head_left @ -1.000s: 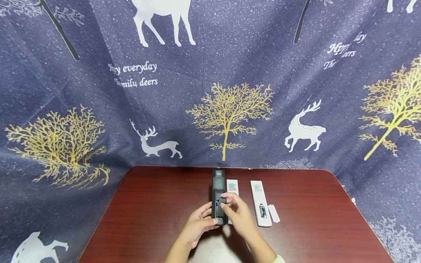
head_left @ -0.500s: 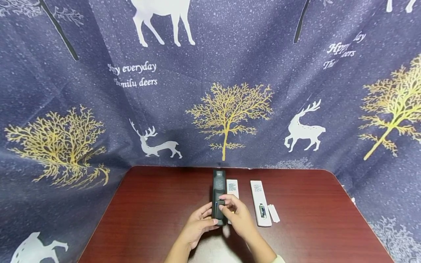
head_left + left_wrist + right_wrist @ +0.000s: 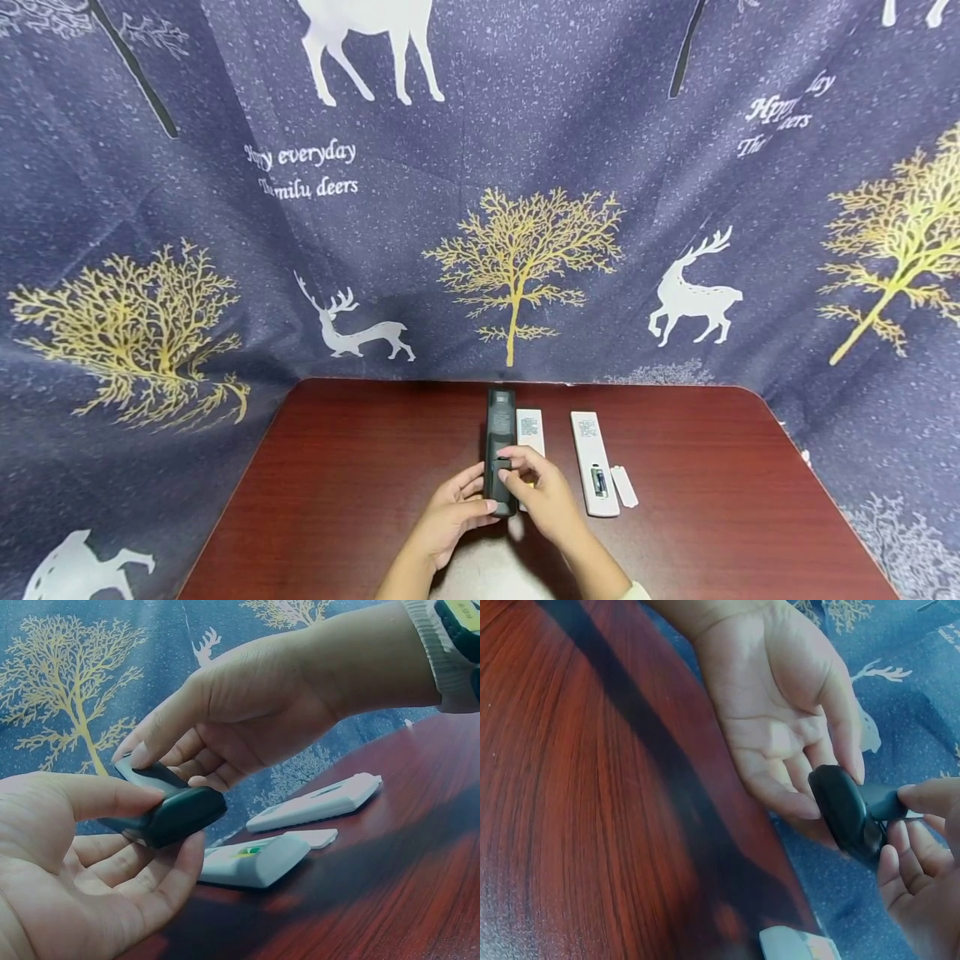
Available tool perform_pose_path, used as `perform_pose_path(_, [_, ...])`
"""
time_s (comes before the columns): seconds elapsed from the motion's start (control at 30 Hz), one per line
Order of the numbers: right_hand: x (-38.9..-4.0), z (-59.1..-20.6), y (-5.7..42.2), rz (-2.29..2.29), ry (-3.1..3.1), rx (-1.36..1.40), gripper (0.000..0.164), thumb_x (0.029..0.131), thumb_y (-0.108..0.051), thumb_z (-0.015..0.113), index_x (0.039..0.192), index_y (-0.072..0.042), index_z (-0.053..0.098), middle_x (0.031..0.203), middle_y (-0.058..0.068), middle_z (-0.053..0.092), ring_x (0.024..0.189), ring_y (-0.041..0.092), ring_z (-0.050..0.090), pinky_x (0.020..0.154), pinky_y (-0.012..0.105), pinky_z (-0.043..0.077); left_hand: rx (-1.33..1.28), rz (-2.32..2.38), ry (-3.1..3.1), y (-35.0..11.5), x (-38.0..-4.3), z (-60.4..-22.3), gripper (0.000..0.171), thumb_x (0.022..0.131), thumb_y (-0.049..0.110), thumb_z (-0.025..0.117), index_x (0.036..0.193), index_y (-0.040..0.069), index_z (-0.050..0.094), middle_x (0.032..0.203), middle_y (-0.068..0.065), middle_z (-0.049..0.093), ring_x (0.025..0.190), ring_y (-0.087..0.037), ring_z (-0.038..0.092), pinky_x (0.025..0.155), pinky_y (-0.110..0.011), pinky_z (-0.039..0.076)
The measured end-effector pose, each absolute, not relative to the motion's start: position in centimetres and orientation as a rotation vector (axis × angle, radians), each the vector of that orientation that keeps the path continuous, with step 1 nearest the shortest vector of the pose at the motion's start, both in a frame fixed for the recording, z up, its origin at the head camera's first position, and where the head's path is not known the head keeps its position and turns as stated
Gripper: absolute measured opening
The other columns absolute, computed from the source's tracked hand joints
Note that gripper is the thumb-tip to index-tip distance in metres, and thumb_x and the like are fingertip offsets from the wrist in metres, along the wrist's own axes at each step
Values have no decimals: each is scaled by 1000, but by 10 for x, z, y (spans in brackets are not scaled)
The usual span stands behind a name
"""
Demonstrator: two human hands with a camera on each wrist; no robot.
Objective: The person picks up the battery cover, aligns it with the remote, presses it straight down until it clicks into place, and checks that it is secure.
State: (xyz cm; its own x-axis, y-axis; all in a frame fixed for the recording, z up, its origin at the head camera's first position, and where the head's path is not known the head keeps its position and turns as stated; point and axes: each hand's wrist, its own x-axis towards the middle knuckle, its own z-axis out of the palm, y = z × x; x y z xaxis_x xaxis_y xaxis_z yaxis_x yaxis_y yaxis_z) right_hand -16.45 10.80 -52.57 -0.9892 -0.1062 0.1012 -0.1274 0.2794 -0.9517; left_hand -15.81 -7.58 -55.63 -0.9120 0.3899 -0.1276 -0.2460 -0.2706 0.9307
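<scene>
A long black remote control (image 3: 501, 412) lies back side up in my left hand (image 3: 448, 512), which grips its near end with the thumb on top and fingers underneath. My right hand (image 3: 553, 500) pinches the black battery cover (image 3: 886, 802) between thumb and fingertips. That cover lies over the remote's battery compartment, and in the right wrist view one end stands raised from the body. No battery shows in the black remote now. Right beside it, partly behind my right hand, rests a white remote (image 3: 530, 425) with green and yellow in its uncovered compartment in the left wrist view.
Farther right lies a second white remote (image 3: 587, 442), its compartment uncovered with a battery (image 3: 598, 482) inside. A loose white battery cover (image 3: 624, 487) sits against its right side. The red-brown table (image 3: 360, 467) ends at a patterned blue cloth (image 3: 465, 333) behind.
My right hand has brought the black cover leftward and down over the compartment, hiding the blue battery seen before. The left hand keeps its grip; the white remotes have not moved.
</scene>
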Motion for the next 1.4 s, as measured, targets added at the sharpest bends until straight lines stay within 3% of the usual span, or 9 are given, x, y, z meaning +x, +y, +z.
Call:
perform_pose_path(0.5, [-166, -532, 107, 1825, -2401, 251, 28, 86, -9, 77, 111, -22, 74, 99, 5, 62, 81, 7, 56, 72, 21, 48, 210, 2216, 1605, -75, -157, -560, 73, 90, 3, 65, 153, -10, 30, 137, -22, 60, 104, -16, 69, 88, -32, 58])
perform_pose_path(1.13, [-166, -536, 108, 1765, -2492, 166, 27, 85, -13, 78, 111, -22, 75, 96, 9, 56, 76, 5, 52, 70, 18, 45, 194, 2220, 1601, -72, -156, -561, 69, 93, 3, 64, 152, -10, 31, 129, -16, 64, 103, -16, 69, 87, -32, 58])
perform_pose_path(1.4, [-167, -539, 109, 1829, -2412, 80, 42, 85, -12, 78, 125, -15, 67, 104, 13, 57, 80, 7, 52, 70, 17, 47, 193, 2223, 1622, -71, -155, -561, 72, 92, 6, 66, 152, -11, 30, 131, -21, 62, 100, -17, 70, 87, -32, 58])
